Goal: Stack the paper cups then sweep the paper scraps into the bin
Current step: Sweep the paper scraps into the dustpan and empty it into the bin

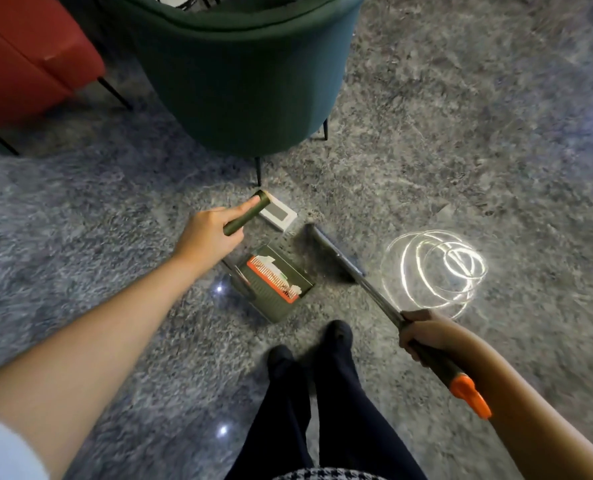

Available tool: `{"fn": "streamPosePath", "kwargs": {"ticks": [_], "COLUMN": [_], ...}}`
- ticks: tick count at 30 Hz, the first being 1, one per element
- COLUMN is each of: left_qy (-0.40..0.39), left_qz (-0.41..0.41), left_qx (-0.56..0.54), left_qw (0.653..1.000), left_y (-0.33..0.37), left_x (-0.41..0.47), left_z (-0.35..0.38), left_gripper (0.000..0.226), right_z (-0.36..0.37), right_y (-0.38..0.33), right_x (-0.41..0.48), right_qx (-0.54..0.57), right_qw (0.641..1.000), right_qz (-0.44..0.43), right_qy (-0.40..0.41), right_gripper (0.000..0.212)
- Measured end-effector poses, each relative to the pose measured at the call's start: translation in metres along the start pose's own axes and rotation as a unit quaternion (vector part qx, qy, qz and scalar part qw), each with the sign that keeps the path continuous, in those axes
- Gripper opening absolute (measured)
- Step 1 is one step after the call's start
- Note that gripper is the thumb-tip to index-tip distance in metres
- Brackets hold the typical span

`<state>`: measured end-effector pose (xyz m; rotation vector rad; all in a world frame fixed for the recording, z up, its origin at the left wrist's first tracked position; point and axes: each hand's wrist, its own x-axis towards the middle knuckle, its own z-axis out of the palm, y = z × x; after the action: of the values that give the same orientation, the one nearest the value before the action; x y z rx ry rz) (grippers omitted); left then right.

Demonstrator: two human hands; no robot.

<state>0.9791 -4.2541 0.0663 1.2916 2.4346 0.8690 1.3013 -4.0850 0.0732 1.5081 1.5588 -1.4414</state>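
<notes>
My left hand (208,233) grips the dark green upright handle (250,213) of a green dustpan (276,284) that stands on the grey stone floor. White paper scraps (265,263) lie inside the pan by its orange comb. My right hand (423,336) grips the broom handle (437,367) near its orange end cap. The broom head (326,251) rests on the floor just right of the pan's mouth. A white flat rectangular item (277,214) lies on the floor behind the pan handle. No paper cups or bin are in view.
A green armchair (239,81) stands straight ahead, its thin black legs close to the pan. A red chair (28,57) is at the far left. A bright looped light reflection (433,268) shines on the floor to the right. My feet (309,351) are just behind the pan.
</notes>
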Motion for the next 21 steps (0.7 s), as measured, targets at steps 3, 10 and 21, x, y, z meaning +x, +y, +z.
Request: {"fn": "streamPosePath", "kwargs": {"ticks": [3,10,21], "left_qy": [-0.005,-0.01,0.01], "left_qz": [0.012,0.019,-0.034], "left_qx": [0.007,0.016,0.029], "left_qw": [1.0,1.0,0.999], "left_y": [-0.003,-0.009,-0.022], "left_x": [-0.002,-0.013,-0.025], "left_z": [0.0,-0.004,-0.017], "left_gripper": [0.065,0.067,0.07], "right_z": [0.009,-0.007,-0.048], "right_y": [0.001,0.015,-0.025], "right_x": [-0.015,-0.038,-0.054], "right_qx": [-0.031,0.026,0.04], "right_qw": [0.999,0.996,0.999], "right_qz": [-0.002,0.029,-0.012], "right_qy": [-0.031,-0.075,0.001], "right_gripper": [0.038,0.049,0.047]}}
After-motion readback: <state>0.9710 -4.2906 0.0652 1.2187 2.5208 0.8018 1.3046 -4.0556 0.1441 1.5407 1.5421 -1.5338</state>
